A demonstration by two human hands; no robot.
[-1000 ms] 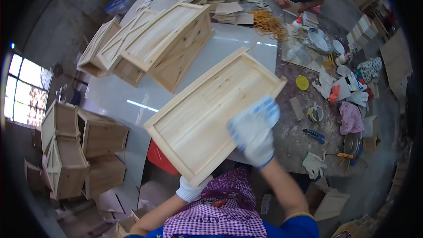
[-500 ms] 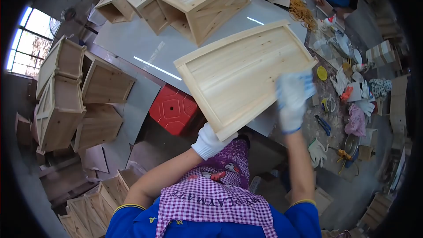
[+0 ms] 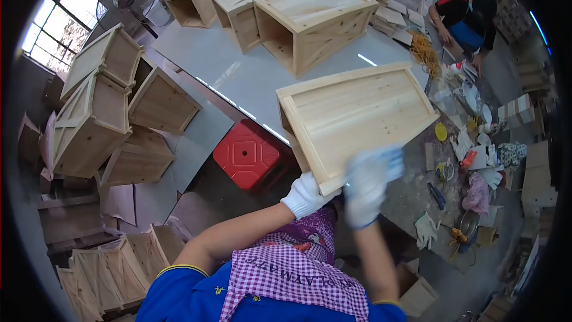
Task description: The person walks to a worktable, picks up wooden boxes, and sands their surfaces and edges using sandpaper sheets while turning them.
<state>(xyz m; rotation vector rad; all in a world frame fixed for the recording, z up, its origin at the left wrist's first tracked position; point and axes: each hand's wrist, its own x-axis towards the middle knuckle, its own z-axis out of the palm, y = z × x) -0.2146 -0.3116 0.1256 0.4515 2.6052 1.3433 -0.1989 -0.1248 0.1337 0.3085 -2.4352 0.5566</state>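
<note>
A pale wooden planter box [image 3: 357, 119] with a framed side panel facing up rests tilted at the near edge of the grey table. My left hand [image 3: 305, 197], in a white knitted glove, grips its near lower corner; the fingers are partly hidden beneath the wood. My right hand [image 3: 368, 188], also gloved, is over the box's near edge. Motion smears its fingers, so whether it holds something does not show. Bluish-white colour appears around its fingertips.
More wooden boxes [image 3: 316, 18] stand at the table's back, with others [image 3: 95, 119] stacked left. A red stool [image 3: 245, 154] is below the table edge. Gloves [image 3: 426, 231], pliers [image 3: 437, 195] and clutter cover the right side. A co-worker [image 3: 462, 21] bends over at upper right.
My right hand has swept left and down from the panel's right side to its near edge. My left hand keeps its corner grip. The whole view has shifted, showing more of the co-worker.
</note>
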